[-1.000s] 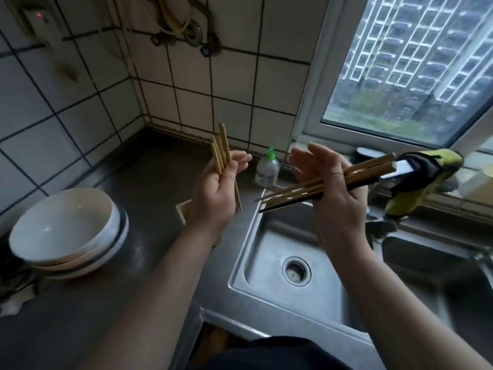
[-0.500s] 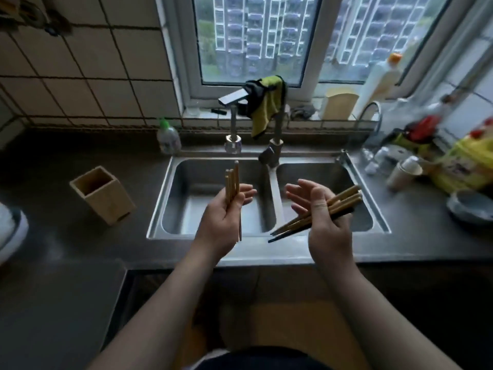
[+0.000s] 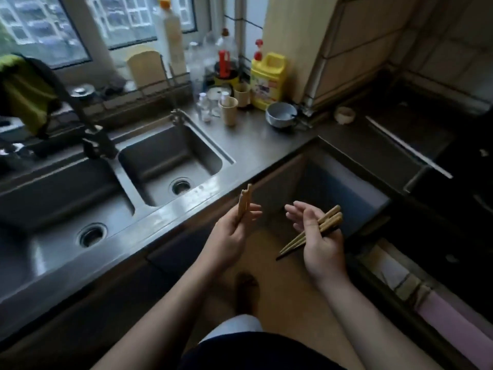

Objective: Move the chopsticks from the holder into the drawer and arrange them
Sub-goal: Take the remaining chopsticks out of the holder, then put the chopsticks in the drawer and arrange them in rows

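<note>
With fingers clamped, left hand (image 3: 230,236) holds chopsticks (image 3: 245,202) upright, right hand (image 3: 320,244) a slanted bundle (image 3: 329,218), tips lower-left

The left forearm (image 3: 165,303) and right forearm (image 3: 354,316) reach forward from the bottom of the view, side by side and apart, in front of the worktop's (image 3: 253,145) front edge. The left hand (image 3: 232,236) is turned palm inward, thumb and fingers pinching a small bundle of chopsticks (image 3: 244,202) that stands nearly upright. The right hand (image 3: 321,244) lies palm up, thumb pressed over a second bundle (image 3: 294,242) slanting across the palm, its fingers loosely stretched toward the left hand
</note>
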